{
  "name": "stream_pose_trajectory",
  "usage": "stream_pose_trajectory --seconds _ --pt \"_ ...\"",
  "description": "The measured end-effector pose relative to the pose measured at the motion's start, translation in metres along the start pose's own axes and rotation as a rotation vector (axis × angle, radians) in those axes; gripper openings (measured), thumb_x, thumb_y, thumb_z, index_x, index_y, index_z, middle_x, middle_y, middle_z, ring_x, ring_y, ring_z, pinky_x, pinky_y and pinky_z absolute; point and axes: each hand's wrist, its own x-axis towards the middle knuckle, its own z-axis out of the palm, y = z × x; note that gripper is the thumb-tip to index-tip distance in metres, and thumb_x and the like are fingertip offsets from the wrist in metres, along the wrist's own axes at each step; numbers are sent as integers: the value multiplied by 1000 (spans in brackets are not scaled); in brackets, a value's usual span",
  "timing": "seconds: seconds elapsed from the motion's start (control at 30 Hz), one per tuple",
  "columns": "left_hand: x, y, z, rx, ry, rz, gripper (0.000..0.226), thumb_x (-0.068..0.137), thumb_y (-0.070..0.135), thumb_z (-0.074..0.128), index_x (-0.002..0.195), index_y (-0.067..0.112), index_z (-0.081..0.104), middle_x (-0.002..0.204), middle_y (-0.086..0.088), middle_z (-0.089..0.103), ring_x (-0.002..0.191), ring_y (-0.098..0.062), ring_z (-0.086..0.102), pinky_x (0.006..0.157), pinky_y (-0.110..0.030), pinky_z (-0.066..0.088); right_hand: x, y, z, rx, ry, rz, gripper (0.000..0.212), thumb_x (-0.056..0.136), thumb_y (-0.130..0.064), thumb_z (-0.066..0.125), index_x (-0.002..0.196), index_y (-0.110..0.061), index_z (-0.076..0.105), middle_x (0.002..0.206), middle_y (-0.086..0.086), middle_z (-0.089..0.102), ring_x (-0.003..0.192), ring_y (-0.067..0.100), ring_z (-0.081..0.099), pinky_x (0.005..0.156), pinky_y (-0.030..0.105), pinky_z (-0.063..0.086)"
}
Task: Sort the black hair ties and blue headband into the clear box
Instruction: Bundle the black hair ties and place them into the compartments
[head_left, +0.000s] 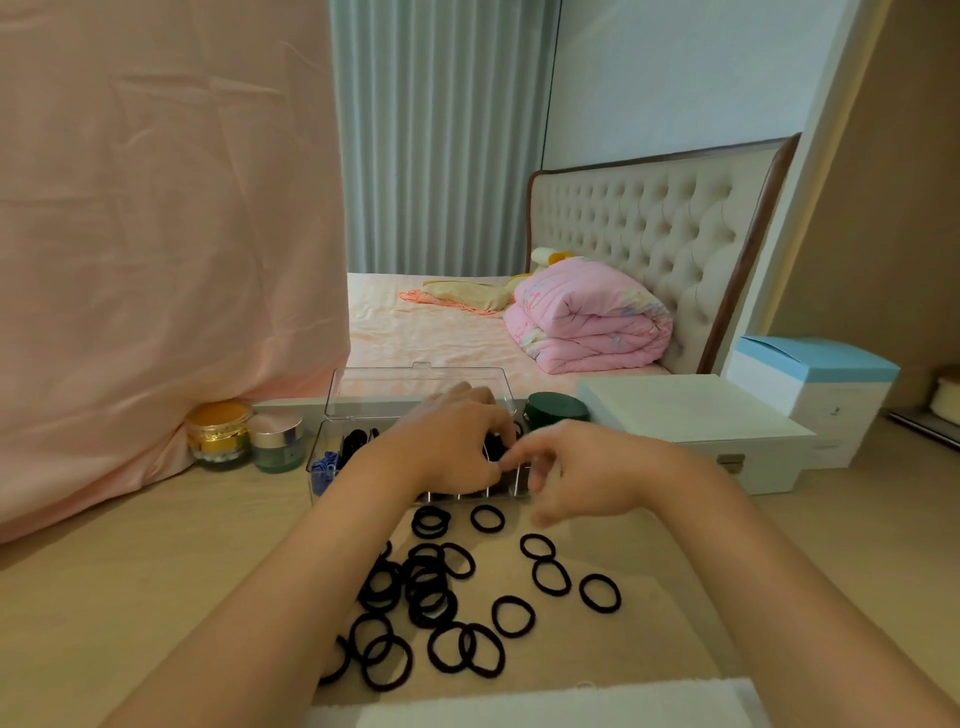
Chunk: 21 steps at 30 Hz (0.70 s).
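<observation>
Most of the black hair ties (431, 597) lie loose on the table (156, 571), below both wrists and between your forearms. Your left hand (452, 449) is curled over the clear box (321, 470), fingertips down among a dark bunch of ties in the compartment under it. I cannot tell whether it pinches them or only presses them. Your right hand (587, 470) hangs just beside it, fingers loosely curled, forefinger and thumb reaching toward the same bunch, with nothing showing in its grasp. The blue headband (324, 467) already lies in the box's end compartment, out beyond your left wrist. Seat this bunch flat below the box's rim before letting go, so it cannot spring out. Next, I judge, gather several from the overlapping heap nearest your left forearm, and leave the scattered singles under your right hand for last
</observation>
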Motion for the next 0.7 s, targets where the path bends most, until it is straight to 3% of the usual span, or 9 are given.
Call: stream_pose_trajectory --seconds 0.07,0.17,0.23,0.3,0.4,0.47,0.57,0.7 --pt "-6 8 -2 -7 -47 -15 25 85 33 60 109 32 64 112 9 54 108 -13 45 91 -32 44 -9 -1 3 -74 -107 108 59 80 -28 83 133 -37 58 117 -7 59 94 9 62 73 24 56" --pt "-19 15 -1 -34 -126 -38 13 86 31 57 98 31 64 99 12 61 91 -13 58 79 -30 52 -14 -3 9 -92 -204 211 67 79 -22 85 136 -38 54 116 -2 58 89 15 63 66 30 61" --pt "-30 16 2 -14 -161 -45 16 89 36 57 101 32 66 101 14 62 91 -11 61 83 -34 55 -13 -5 14 -98 -256 252 70 78 -17 86 137 -36 54 107 1 61 89 20 68 73 38 64" --pt "-41 17 2 21 -197 -57 34 90 51 57 117 33 65 117 15 59 107 -10 58 94 -36 52 -11 -9 20 -118 -293 268 71 77 -13 85 137 -34 52 106 7 67 91 26 72 77 45 64" --pt "-59 22 2 -41 -374 -116 78 85 71 56 151 33 39 149 13 36 137 -12 37 111 -38 38 -6 -15 31 -145 -241 242 61 84 -10 78 135 -31 53 111 9 65 81 24 71 80 40 63" --pt "-68 23 8 -47 -437 -138 91 81 76 57 155 34 28 153 12 28 141 -13 30 114 -41 36 0 -18 40 -139 -187 189 56 87 -10 74 135 -30 54 114 6 62 74 19 68 75 34 63" --pt "-78 14 17 21 -388 -124 82 83 68 62 151 33 35 148 11 34 136 -12 35 108 -38 42 6 -24 49 -86 -129 67 49 90 -6 69 132 -29 58 109 1 62 73 14 66 64 27 57" --pt "-90 0 11 -76 -305 -147 63 85 61 65 141 35 51 135 15 44 125 -9 45 104 -33 45 3 -29 42 4 -5 -106 37 94 -8 61 122 -33 66 107 -8 62 87 8 62 76 25 54"
